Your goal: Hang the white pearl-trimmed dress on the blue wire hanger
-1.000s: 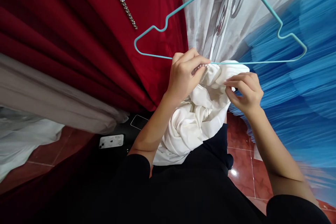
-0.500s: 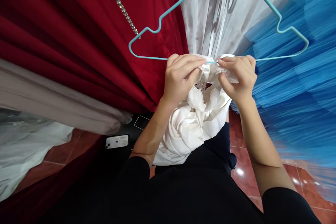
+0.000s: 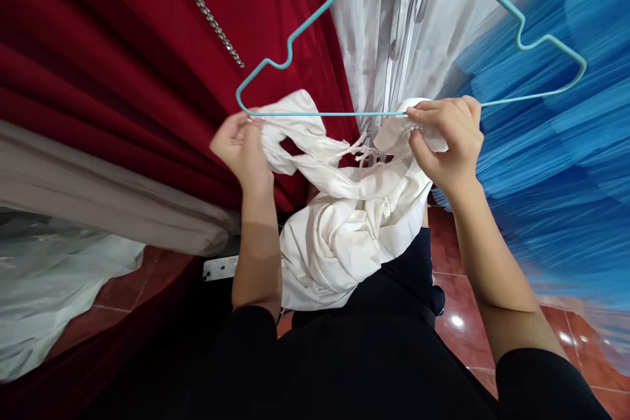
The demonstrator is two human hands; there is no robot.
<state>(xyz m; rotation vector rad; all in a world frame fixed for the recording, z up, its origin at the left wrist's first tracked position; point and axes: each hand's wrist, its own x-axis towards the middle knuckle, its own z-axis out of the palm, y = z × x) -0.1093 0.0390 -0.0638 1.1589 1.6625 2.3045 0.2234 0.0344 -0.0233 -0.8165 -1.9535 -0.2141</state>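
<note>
A white garment with pearl-beaded edges lies bunched over my lap, its upper part raised to a light-blue hanger. At the hanger's lower left corner, my left hand is closed on the garment's beaded edge, stretching it out sideways. Its fingertips are partly hidden by the cloth. My right hand pinches the other side of the garment against the hanger's bottom bar, right of the middle. Loose thin ties dangle between the two sides.
Red drapery with a rhinestone strand hangs at left, blue tulle at right. White cloth and a metal stand are behind the hanger. A phone lies beside my left forearm, above a red tiled floor.
My left hand has moved left along the hanger bar, drawing one side of the garment outward and widening the gap between its sides. The right hand has kept its grip.
</note>
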